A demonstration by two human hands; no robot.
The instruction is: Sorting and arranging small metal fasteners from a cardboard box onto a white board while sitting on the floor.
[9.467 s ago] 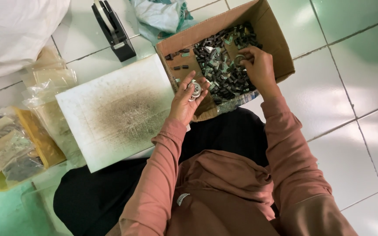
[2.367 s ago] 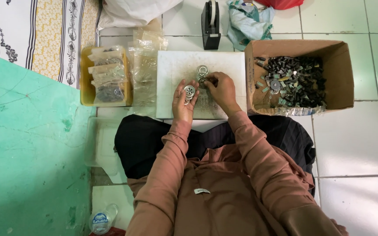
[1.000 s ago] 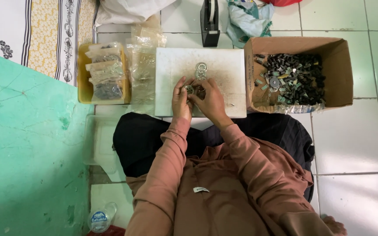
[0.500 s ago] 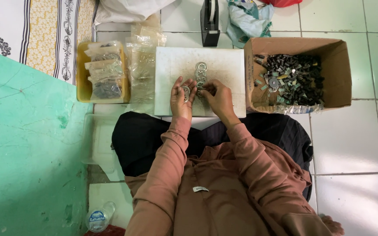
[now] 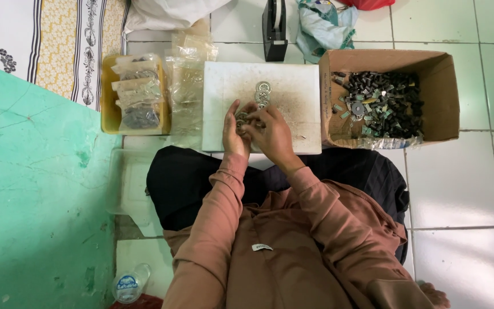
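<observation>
An open brown cardboard box (image 5: 389, 97) stands at the far right on the tiled floor, holding a heap of small dark metal parts on a clear plastic liner. At the far left a yellow rectangular tray (image 5: 135, 94) carries filled clear plastic bags (image 5: 138, 91) with grey contents. Just right of it lies a stack of empty clear bags (image 5: 187, 80). Near left, a clear plastic cup (image 5: 128, 283) shows a round blue-and-white lid label. A small white label (image 5: 262, 247) sits on the brown garment.
</observation>
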